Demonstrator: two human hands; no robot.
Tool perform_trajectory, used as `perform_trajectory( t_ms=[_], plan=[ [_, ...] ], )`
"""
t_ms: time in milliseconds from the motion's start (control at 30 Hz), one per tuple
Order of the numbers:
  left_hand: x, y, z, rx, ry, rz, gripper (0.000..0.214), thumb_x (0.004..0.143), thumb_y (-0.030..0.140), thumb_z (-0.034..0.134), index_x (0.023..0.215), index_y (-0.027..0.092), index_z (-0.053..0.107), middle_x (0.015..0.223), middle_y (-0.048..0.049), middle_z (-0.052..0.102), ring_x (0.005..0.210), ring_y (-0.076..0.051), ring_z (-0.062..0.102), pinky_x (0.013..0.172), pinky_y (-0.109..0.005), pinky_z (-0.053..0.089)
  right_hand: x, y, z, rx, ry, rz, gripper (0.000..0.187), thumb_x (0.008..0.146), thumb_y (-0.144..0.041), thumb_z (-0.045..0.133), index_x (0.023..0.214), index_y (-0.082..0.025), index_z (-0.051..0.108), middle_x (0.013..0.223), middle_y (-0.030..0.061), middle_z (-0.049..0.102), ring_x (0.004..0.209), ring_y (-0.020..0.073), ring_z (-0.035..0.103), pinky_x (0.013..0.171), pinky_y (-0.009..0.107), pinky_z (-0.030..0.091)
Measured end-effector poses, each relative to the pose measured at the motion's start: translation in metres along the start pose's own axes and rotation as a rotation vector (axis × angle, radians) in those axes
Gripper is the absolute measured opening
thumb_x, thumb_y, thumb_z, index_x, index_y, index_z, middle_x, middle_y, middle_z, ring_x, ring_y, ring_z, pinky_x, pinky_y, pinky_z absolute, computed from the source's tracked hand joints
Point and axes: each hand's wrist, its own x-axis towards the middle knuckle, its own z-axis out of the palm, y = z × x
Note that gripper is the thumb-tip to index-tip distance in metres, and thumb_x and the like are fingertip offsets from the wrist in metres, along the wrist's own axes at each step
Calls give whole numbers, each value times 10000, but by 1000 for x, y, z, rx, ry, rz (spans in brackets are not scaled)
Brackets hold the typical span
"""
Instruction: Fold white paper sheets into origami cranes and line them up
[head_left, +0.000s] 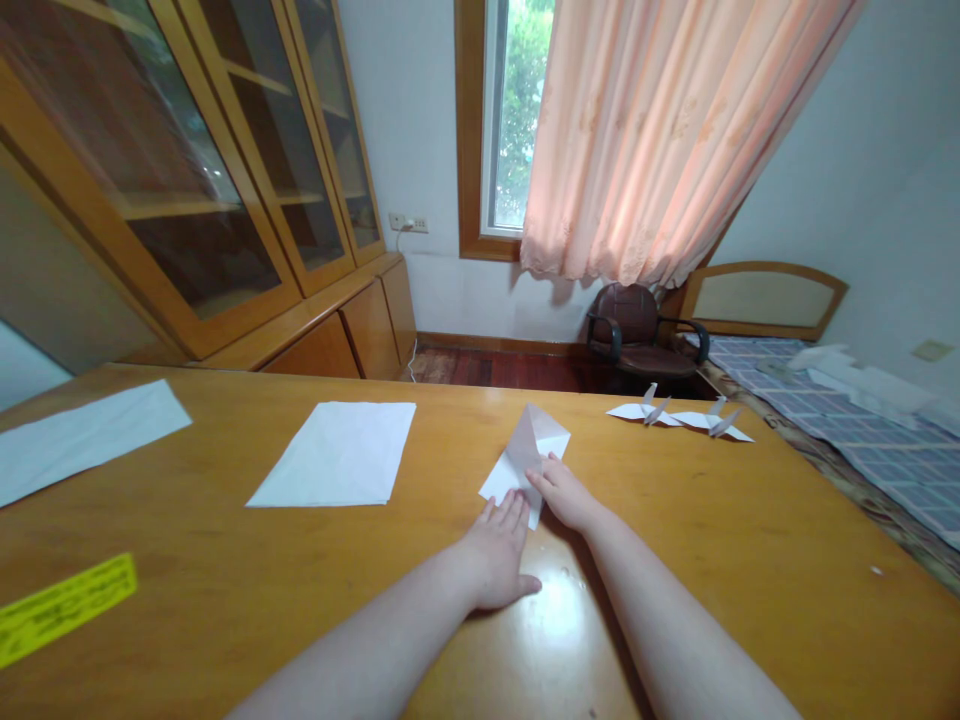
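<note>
Got a folded white paper square [525, 462] sitting at 12 o'clock on a wooden desk [750, 560]. Left hand [499, 555] is lying flat, fingers a bit apart, tips just touching the paper's lower edge. Right hand [564, 495] is resting on top, fingers together, can't tell if it's gripping. Paper cranes [679, 412] are sitting at 1 o'clock, a plain white sheet [334, 455] at 11.

White is being shown by the folded origami paper [536, 435] near the counter's far edge, honey-yellow varnish by the counter [750, 560], peach with a faint floral pattern by the curtain [675, 130], and blue checks by the bedspread [892, 470].
</note>
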Motion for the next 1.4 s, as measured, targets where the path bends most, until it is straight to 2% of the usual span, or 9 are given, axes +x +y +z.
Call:
perform_trajectory(
  t_ms=[200, 267, 433, 600, 833, 1000, 1167, 1300, 1400],
  plan=[
    [7, -8, -11, -23, 303, -121, 490, 841, 452, 426, 1242, 181, 502, 1302, -126, 508, 1190, -302, 443, 1003, -455, 315, -1, 5, 2, -24, 18, 8, 461, 930, -421, 241, 952, -215, 653, 1162, 48, 620, 1113, 220, 516, 1082, 488, 120],
    [12, -18, -11, -21, 350, -174, 335, 859, 343, 428, 1135, 215, 567, 1216, -90, 573, 1149, -284, 475, 985, -456, 329, -1, 7, 3, -9, 28, 9, 486, 937, -404, 206, 966, -209, 650, 1180, 57, 608, 1147, 220, 491, 1080, 488, 122],
    [23, -39, -7, -81, 360, -125, 318, 838, 320, 482, 1140, 235, 538, 1321, -49, 501, 1278, -235, 361, 1096, -474, 162, -2, -1, 1, -37, 26, -39, 388, 920, -418, 312, 1136, -230, 574, 1184, 74, 596, 1113, 237, 507, 1056, 505, 150],
    [26, -45, -5, -105, 332, -173, 593, 808, 424, 478, 1353, 226, 355, 1444, -57, 346, 1357, -276, 208, 1104, -534, 45, -3, -12, 1, -123, -14, -24, 461, 836, -402, 509, 1275, -267, 459, 1295, 85, 512, 1203, 273, 431, 1044, 563, 110],
    [27, -49, -4, -109, 323, -219, 815, 734, 572, 488, 1430, 285, 176, 1495, -36, 231, 1379, -344, 37, 1070, -597, -28, -4, -3, 6, -127, -119, -63, 550, 887, -445, 393, 1398, -270, 289, 1439, 84, 340, 1331, 252, 275, 1071, 556, 44],
    [25, -48, -7, -110, 336, -247, 825, 707, 613, 504, 1418, 316, 211, 1494, -43, 228, 1376, -357, 37, 1069, -593, -14, -4, -1, 9, -136, -104, -69, 462, 928, -365, 295, 1379, -271, 337, 1425, 67, 367, 1333, 216, 283, 1086, 527, 65],
    [23, -48, -10, -134, 294, -218, 810, 696, 656, 488, 1390, 274, 315, 1490, -71, 238, 1381, -340, 30, 1083, -559, -15, -1, -1, 12, -227, -148, -59, 506, 874, -296, 428, 1373, -261, 349, 1426, 71, 365, 1345, 224, 254, 1088, 518, 56],
    [29, -54, -10, -227, 372, -297, 686, 821, 575, 349, 1383, 183, 324, 1449, -96, 330, 1372, -283, 162, 1105, -498, 72, -1, -4, 11, -249, -146, -74, 519, 848, -343, 487, 1348, -244, 393, 1409, 95, 390, 1332, 245, 278, 1080, 524, 82],
    [35, -60, -8, -267, 464, -361, 577, 859, 451, 353, 1351, 150, 372, 1397, -117, 410, 1325, -249, 299, 1109, -429, 154, -2, -8, 7, -258, -138, -106, 486, 819, -332, 537, 1294, -265, 462, 1374, 84, 443, 1309, 253, 318, 1078, 517, 92]
  ],
)
